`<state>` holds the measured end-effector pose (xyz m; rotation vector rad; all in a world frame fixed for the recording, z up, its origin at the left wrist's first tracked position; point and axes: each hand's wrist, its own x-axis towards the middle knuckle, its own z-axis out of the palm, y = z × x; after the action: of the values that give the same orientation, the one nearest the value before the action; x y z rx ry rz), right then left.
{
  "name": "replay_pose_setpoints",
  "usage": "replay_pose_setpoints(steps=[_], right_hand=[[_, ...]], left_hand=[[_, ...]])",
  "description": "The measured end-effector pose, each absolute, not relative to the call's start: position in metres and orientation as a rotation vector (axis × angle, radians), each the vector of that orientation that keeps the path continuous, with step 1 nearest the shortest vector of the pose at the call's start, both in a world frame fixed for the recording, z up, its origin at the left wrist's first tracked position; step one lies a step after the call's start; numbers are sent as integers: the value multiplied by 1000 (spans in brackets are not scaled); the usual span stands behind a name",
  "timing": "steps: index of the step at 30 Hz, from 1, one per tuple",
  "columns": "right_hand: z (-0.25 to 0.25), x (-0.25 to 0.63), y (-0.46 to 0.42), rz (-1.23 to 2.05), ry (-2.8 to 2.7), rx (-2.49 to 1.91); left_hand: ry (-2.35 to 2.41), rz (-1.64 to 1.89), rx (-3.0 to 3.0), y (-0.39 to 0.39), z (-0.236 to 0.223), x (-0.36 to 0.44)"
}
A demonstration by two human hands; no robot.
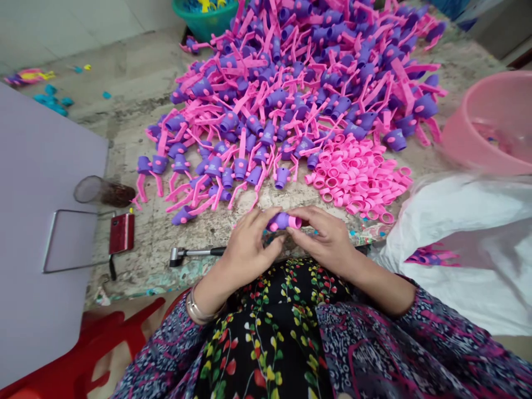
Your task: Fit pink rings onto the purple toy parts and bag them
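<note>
"What's being held at the near edge of the counter?"

"A stubby purple plastic tube with a pink rim. The left hand and right hand are both curled closed around it (steadying it between them, I'd say), just short of the heap of pink plastic rings."

On a worn concrete surface, moulded plastic toy parts in a heap; just right, loose plastic rings; farther right, a round plastic basin; left, a flat rectangular board.

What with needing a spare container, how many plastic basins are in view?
2: a pink plastic basin at right, a teal plastic basin at the top. More may lie out of frame.
</note>
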<state>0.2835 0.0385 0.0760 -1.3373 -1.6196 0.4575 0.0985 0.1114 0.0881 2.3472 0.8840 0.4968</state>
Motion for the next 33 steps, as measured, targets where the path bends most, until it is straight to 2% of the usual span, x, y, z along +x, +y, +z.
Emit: replay_pose_setpoints(steps=[5,10,15,24,33], right_hand=[[82,289,38,433,-1803,-1203],[85,287,38,459,-1907,-1115],[90,290,37,537,-1826,-1182],[89,295,36,600,-1785,-1184],[86,297,31,743,-1753,-1222]], left_hand=[[770,243,1747,129,100,87],[649,21,1302,144,89,90],[571,23,977,133,78,91],[697,223,907,116,78,94],[824,358,1205,106,88,96]])
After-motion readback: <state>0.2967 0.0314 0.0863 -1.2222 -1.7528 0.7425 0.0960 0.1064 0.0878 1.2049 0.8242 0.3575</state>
